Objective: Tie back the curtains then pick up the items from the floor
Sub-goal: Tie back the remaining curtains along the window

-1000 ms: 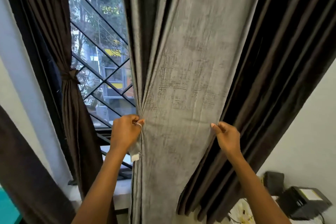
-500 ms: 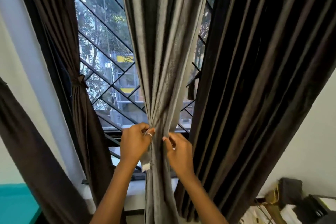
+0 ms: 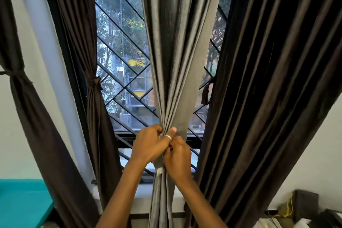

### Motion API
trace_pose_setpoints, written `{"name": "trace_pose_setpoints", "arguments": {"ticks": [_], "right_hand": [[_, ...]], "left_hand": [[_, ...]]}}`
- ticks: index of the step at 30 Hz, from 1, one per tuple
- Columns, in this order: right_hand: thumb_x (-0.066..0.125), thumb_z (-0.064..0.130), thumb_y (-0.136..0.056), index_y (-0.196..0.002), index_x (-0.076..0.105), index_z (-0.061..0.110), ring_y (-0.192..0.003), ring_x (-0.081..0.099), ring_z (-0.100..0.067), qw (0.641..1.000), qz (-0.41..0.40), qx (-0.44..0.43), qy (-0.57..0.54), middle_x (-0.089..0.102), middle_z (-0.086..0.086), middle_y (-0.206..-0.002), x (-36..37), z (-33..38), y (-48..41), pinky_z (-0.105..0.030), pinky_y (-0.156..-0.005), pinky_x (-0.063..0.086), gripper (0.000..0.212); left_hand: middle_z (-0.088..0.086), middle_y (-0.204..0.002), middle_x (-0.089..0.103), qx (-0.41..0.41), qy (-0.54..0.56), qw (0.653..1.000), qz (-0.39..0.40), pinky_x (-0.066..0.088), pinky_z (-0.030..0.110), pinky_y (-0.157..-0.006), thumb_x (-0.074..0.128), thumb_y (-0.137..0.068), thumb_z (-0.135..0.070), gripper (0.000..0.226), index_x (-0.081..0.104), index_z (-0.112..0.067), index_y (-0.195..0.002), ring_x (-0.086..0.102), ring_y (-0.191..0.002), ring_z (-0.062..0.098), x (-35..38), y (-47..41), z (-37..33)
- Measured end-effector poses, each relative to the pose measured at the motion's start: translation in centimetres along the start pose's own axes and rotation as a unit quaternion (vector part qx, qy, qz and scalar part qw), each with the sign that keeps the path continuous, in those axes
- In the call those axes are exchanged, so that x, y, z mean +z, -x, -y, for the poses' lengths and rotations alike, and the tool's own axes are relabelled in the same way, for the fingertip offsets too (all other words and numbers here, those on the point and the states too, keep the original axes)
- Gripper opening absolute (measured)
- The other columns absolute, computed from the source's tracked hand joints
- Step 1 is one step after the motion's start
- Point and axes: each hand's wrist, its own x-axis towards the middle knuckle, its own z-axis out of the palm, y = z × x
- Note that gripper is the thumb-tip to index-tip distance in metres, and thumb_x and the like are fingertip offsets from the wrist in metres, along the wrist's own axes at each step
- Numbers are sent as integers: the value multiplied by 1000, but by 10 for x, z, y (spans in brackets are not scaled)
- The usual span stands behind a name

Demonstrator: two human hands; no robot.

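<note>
A grey curtain [image 3: 175,42] hangs down the middle of the window, gathered into a narrow bunch at waist height. My left hand [image 3: 148,144] grips the bunch from the left, its thumb with a silver ring pressed on the folds. My right hand [image 3: 178,157] grips the same bunch just below and to the right, touching the left hand. A dark brown curtain [image 3: 268,79] hangs loose on the right, with a short tie strap [image 3: 205,92] dangling at its left edge. Two dark curtains on the left, one by the window [image 3: 94,116] and one at the far left [image 3: 27,116], are tied.
The window [image 3: 125,61] has a black diagonal grille and a sill below my hands. A teal surface [image 3: 22,203] sits at the lower left. Dark boxes and cables [image 3: 305,207] lie at the lower right against a white wall.
My right hand swept the grey curtain's right edge leftward until it met my left hand, gathering the spread fabric into a narrow bunch. The window to the right of it came into view.
</note>
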Motion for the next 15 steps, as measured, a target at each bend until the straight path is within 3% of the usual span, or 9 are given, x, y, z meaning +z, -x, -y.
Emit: {"name": "trace_pose_setpoints", "arguments": {"ticks": [3, 6, 10, 12, 14, 15], "right_hand": [[59, 2, -92, -84, 68, 14, -69, 55, 0, 1000, 2, 7, -22, 53, 12, -76, -1, 0, 3, -7, -59, 38, 17], [64, 7, -92, -105, 73, 17, -83, 64, -7, 994, 32, 32, -103, 65, 7, -93, -9, -6, 2, -15, -70, 49, 19], [73, 18, -90, -110, 67, 27, -102, 64, -6, 984, -34, 105, -138, 63, 9, -113, -33, -25, -11, -21, -83, 54, 23], [78, 37, -84, -121, 59, 30, -114, 58, -5, 976, -29, 155, -153, 56, 11, -125, -43, -38, -23, -27, -92, 53, 42], [82, 55, -74, -137, 47, 32, -126, 53, -6, 961, 9, 193, -199, 49, 14, -138, -53, -47, -37, -28, -97, 52, 76], [84, 55, -71, -142, 42, 32, -128, 52, -6, 951, 41, 206, -226, 48, 15, -141, -60, -50, -44, -25, -94, 53, 86]], "left_hand": [[0, -62, 54, -12, -69, 997, -25, 42, 33, -54, 55, -92, -55, 45, 48, -17, -68, 59, -65, 23, 3, -3, -8], [-1, -67, 53, -3, -73, 997, -11, 40, 34, -58, 52, -95, -44, 36, 42, -23, -68, 58, -72, 28, 4, -8, 0], [-9, -62, 49, 44, 20, 997, 52, 37, 30, -57, 51, -100, -39, 29, 43, -31, -73, 53, -63, 12, -4, -4, 10], [-11, -66, 52, 40, 102, 989, 98, 41, 26, -62, 49, -102, -38, 24, 48, -33, -78, 53, -62, 0, -7, 0, 15], [-14, -96, 69, 24, 189, 970, 150, 50, 27, -84, 48, -102, -42, 15, 61, -36, -107, 63, -90, -7, -10, 2, 21], [-16, -114, 69, 20, 224, 960, 168, 50, 30, -96, 47, -103, -42, 23, 59, -38, -122, 63, -107, -4, -11, 3, 22]]}}
